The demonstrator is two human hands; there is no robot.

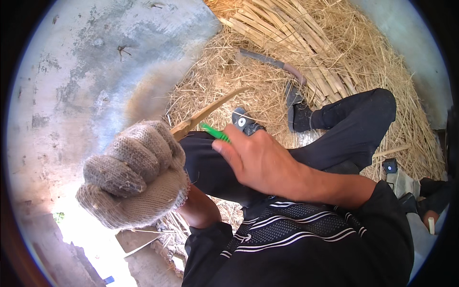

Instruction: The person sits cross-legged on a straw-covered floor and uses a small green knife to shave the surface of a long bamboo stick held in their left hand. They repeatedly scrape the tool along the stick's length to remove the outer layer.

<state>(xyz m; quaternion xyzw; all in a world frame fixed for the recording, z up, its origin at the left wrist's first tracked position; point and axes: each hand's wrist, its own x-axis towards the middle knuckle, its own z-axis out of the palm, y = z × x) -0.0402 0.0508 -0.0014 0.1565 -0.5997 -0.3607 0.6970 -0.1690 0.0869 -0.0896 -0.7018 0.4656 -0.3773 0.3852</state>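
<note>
Running far-right from the fisted gloved left hand (131,172): split cane strip (210,111); green-handled tool (215,132) gripped by right hand (256,160), nearer.

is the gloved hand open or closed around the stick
Closed: the left hand, in a knit glove, is curled into a fist around the wooden stick, which juts from it.

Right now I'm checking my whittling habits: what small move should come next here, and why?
Probably one short stroke of the green-handled tool along the wooden stick, away from the body. The gloved left hand grips the stick's near end, the bare right hand holds the tool close beside it, and the stick's far end is free.
</note>
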